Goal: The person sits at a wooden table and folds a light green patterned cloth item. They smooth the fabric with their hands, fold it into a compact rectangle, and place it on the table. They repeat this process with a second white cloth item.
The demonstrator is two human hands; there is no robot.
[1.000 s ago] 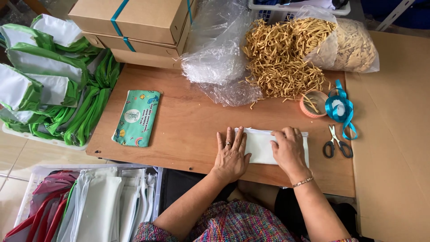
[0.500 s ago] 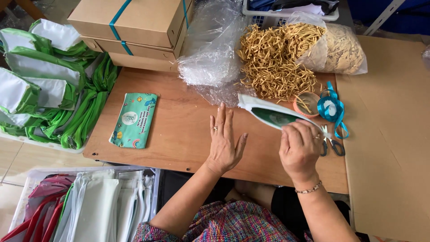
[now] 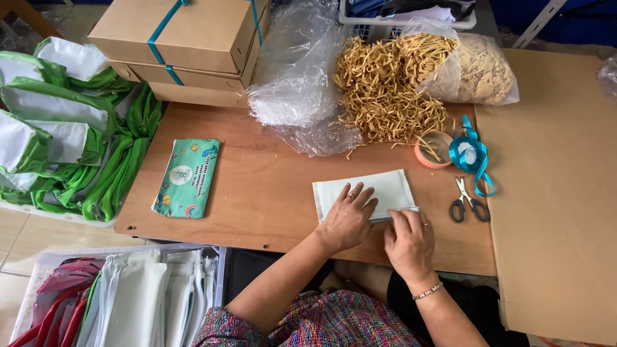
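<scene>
Tabletop (image 3: pixel 257 193): brown wood, carrying all items below; a flat cardboard sheet (image 3: pixel 553 193) adjoins its right edge.

Stack of cardboard boxes (image 3: pixel 186 45): far left corner, closed and tied with teal ribbon; judged finished.

Clear plastic wrap (image 3: pixel 302 71): crumpled, along the far edge, just right of the boxes.

Shredded paper filler (image 3: pixel 392 90): tan heap at the far edge, spilling from a clear bag (image 3: pixel 482 67) toward the far right corner.

Green-trimmed pouches (image 3: pixel 58 128): a heap in a tray off the left edge; judged stock not yet handled.

Folded pouches in bin (image 3: pixel 141 302): white and red, below the near left corner.

White pouch (image 3: pixel 385 186): flat on the tabletop near the near edge, right of centre. Item in hand; it appears to be mid-flattening or closing, not yet boxed.

Printed green pouch (image 3: pixel 186 177): lying flat toward the left edge, well apart from the hands, untouched.

Left hand (image 3: pixel 347 218): fingers spread, palm pressing down on the white pouch's near left part; nothing gripped.

Right hand (image 3: pixel 408 241): fingertips pinched on the white pouch's near edge, at its right end.

Teal ribbon roll (image 3: pixel 468 154), tape roll (image 3: pixel 434 149), scissors (image 3: pixel 468 202): grouped by the right edge, unused.
</scene>
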